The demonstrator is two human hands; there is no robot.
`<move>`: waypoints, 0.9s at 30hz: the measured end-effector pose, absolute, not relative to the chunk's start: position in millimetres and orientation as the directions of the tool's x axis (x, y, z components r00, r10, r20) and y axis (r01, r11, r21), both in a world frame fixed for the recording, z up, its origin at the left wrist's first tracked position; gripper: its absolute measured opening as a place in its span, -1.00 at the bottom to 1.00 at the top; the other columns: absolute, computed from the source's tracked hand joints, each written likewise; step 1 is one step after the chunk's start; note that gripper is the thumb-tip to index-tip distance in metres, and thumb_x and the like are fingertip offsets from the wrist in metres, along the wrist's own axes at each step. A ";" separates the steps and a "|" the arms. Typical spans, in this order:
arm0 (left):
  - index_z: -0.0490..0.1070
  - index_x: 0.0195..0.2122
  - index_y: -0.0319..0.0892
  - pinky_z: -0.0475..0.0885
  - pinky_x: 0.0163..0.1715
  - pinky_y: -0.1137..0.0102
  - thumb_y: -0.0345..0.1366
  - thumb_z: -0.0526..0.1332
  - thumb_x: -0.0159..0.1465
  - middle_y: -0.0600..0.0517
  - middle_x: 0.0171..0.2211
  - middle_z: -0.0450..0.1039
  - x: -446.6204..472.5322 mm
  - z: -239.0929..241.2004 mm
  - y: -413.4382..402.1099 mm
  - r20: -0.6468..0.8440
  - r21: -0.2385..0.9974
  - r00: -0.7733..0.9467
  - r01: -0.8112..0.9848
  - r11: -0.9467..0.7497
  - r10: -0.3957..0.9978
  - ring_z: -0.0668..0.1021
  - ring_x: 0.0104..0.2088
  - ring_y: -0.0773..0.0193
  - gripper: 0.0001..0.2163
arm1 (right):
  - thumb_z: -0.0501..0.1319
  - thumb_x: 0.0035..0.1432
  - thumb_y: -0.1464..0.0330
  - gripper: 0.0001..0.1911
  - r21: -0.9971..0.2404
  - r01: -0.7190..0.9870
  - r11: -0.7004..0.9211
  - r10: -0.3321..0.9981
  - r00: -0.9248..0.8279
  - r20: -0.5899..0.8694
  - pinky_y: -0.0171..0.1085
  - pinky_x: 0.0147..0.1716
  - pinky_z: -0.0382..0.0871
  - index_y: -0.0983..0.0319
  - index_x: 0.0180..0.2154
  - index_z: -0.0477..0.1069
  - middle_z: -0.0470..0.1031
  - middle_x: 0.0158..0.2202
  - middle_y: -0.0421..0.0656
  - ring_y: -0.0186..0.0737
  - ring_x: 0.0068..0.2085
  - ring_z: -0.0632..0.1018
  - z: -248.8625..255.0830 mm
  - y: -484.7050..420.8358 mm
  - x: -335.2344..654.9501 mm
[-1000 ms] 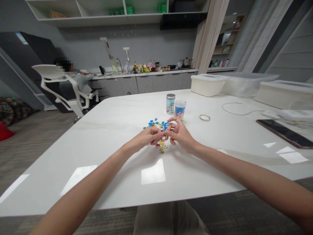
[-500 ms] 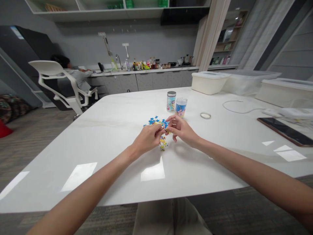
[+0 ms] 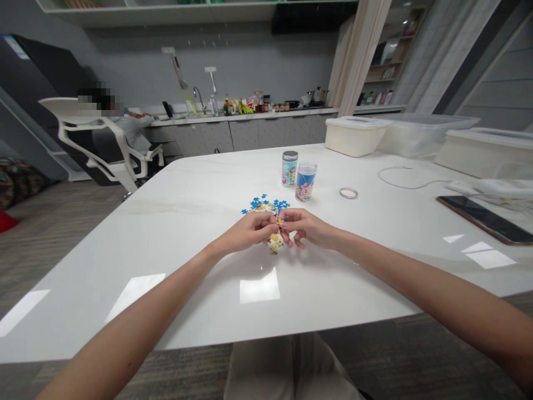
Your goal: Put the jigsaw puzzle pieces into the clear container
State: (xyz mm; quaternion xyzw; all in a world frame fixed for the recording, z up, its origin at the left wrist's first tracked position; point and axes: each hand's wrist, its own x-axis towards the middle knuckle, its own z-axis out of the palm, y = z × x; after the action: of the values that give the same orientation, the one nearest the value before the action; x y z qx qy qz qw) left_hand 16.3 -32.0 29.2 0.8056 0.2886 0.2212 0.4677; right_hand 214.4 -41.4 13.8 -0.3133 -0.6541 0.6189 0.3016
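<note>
My left hand (image 3: 250, 229) and my right hand (image 3: 308, 228) meet fingertip to fingertip just above a white table (image 3: 187, 233). Between the fingertips they pinch small yellow and blue jigsaw pieces (image 3: 280, 223). Under and behind the hands lies a loose pile of jigsaw pieces (image 3: 262, 204), mostly blue and yellow, partly hidden by my fingers. Behind the pile stand two small printed jars: one with a grey lid (image 3: 290, 168), and one without a lid (image 3: 306, 181).
A round jar lid (image 3: 348, 193) lies right of the jars. A phone (image 3: 487, 219) and a white cable (image 3: 400, 178) lie at the right, lidded plastic bins (image 3: 356, 135) at the back. A person sits in a white chair (image 3: 91, 133) far left.
Both hands have drawn closer together and lower toward the table, the right fingers curling in to meet the left fingertips on the small pieces. The camera has tipped slightly.
</note>
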 end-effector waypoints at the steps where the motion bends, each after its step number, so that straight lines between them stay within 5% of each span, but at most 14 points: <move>1: 0.30 -0.40 -0.20 0.17 -0.58 0.49 -0.03 0.12 0.29 0.16 -0.62 0.21 15.6 29.8 -31.8 0.069 0.901 0.744 0.239 -0.361 0.665 0.24 -0.61 0.45 -0.69 | 0.26 0.09 0.12 -0.71 -0.991 0.065 0.114 0.778 -0.626 0.048 -0.45 -0.72 0.25 0.21 -0.35 0.33 0.44 -0.56 -0.24 -0.32 -0.53 0.49 15.3 -41.8 215.3; 4: 0.26 -0.45 -0.18 0.13 -0.60 0.50 -0.09 0.13 0.27 0.17 -0.64 0.21 10.3 29.5 -28.7 0.052 0.884 0.761 0.267 -0.385 0.647 0.21 -0.63 0.46 -0.72 | 0.21 0.16 0.17 -0.76 -0.894 0.209 0.397 0.816 -0.527 0.239 -0.42 -0.68 0.26 0.21 -0.38 0.35 0.42 -0.56 -0.23 -0.33 -0.53 0.45 20.6 -38.2 226.5; 7: 0.29 -0.50 -0.19 0.15 -0.59 0.51 -0.17 0.16 0.22 0.18 -0.66 0.20 -0.3 26.5 -20.4 0.054 0.780 0.723 0.400 -0.481 0.689 0.24 -0.63 0.46 -0.77 | 0.22 0.14 0.25 -0.82 -0.782 0.368 0.503 0.863 -0.257 0.434 -0.40 -0.68 0.23 0.21 -0.41 0.34 0.39 -0.58 -0.23 -0.33 -0.54 0.42 25.8 -25.5 248.4; 12: 0.42 -0.39 -0.20 0.29 -0.51 0.48 -0.07 0.15 0.23 0.12 -0.59 0.31 -16.8 25.7 -0.2 0.109 0.783 0.566 0.458 -0.421 0.817 0.38 -0.55 0.40 -0.72 | 0.25 0.07 0.28 -0.85 -0.783 0.495 0.377 0.923 -0.270 0.273 -0.37 -0.69 0.24 0.22 -0.46 0.41 0.45 -0.57 -0.18 -0.28 -0.54 0.46 19.3 -3.1 267.8; 17: 0.51 -0.36 -0.18 0.40 -0.37 0.43 0.04 0.19 0.19 -0.05 -0.27 0.47 -23.6 22.0 15.7 0.206 0.683 0.456 0.567 -0.460 0.866 0.51 -0.33 0.27 -0.65 | 0.27 0.01 0.41 -0.93 -0.663 0.635 0.396 0.915 -0.334 0.226 -0.32 -0.52 0.33 0.22 -0.47 0.54 0.53 -0.51 -0.18 -0.26 -0.46 0.48 5.9 1.3 260.5; 22: 0.49 -0.27 -0.19 0.35 -0.38 0.42 -0.01 0.25 0.14 0.02 -0.45 0.50 -28.1 16.9 18.7 0.203 0.637 0.420 0.630 -0.445 0.885 0.49 -0.42 0.28 -0.67 | 0.24 0.08 0.39 -0.87 -0.613 0.695 0.375 0.926 -0.304 0.222 -0.28 -0.41 0.34 0.21 -0.40 0.59 0.59 -0.42 -0.14 -0.22 -0.41 0.52 2.0 4.7 263.2; 27: 0.44 -0.45 -0.17 0.30 -0.39 0.42 -0.10 0.25 0.12 0.04 -0.49 0.49 -35.3 22.6 17.5 0.241 0.493 0.388 0.740 -0.457 0.889 0.48 -0.44 0.27 -0.77 | 0.22 0.07 0.45 -0.79 -0.549 0.750 0.368 0.929 -0.278 0.242 -0.30 -0.34 0.35 0.24 -0.22 0.54 0.58 -0.39 -0.16 -0.26 -0.38 0.52 -6.7 11.7 269.7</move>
State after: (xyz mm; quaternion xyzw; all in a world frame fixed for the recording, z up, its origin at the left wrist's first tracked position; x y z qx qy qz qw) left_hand -35.3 17.5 22.6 0.8187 0.4976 0.2413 0.1547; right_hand 269.7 11.7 -6.7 -0.5371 -0.7820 0.1662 0.2691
